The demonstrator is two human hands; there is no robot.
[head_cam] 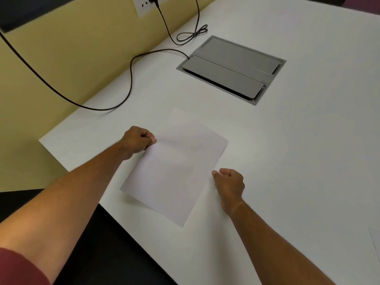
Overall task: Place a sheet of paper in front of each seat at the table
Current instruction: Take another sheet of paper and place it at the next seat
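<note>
A white sheet of paper (pixel 174 167) lies slanted on the white table (pixel 298 151), near the table's front left edge. My left hand (pixel 137 141) pinches the sheet's left edge between thumb and curled fingers. My right hand (pixel 230 185) pinches the sheet's right edge the same way. The edge of another sheet of paper (pixel 375 243) shows at the far right of the frame.
A grey recessed cable box (pixel 232 68) with two flap lids sits in the table beyond the sheet. A black cable (pixel 131 79) runs from it across the table's left part and up the yellow wall (pixel 61 58) to a socket plate (pixel 144 5).
</note>
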